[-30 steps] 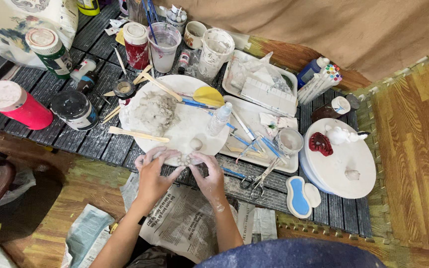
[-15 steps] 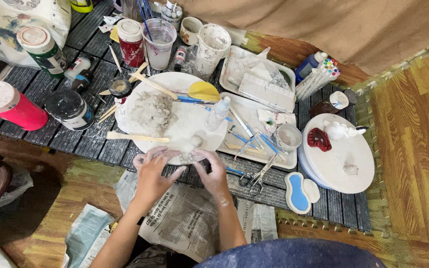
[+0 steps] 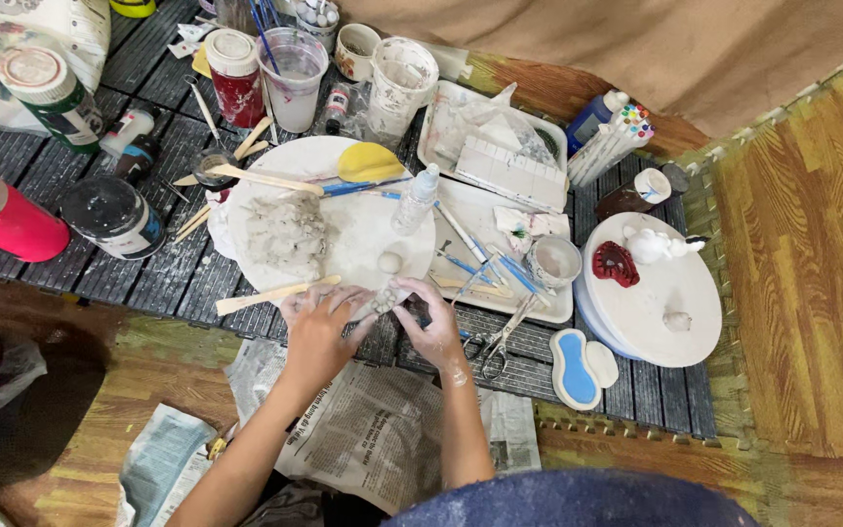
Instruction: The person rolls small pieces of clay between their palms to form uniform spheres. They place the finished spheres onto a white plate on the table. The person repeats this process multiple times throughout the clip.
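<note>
Bright, even daylight, soft short shadows (deepest at lower left), sharp centre, mild wide-angle bending at edges

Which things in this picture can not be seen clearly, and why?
- Head view: the grey clay piece is mostly hidden by the left hand and right hand.
- The pink jar is cut off by the left edge.
- The small figure on the round white board is too small to identify.

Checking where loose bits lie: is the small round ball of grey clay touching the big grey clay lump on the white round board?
Apart. The head view shows the small clay ball lying alone, with bare white board between it and the big clay lump.
</note>
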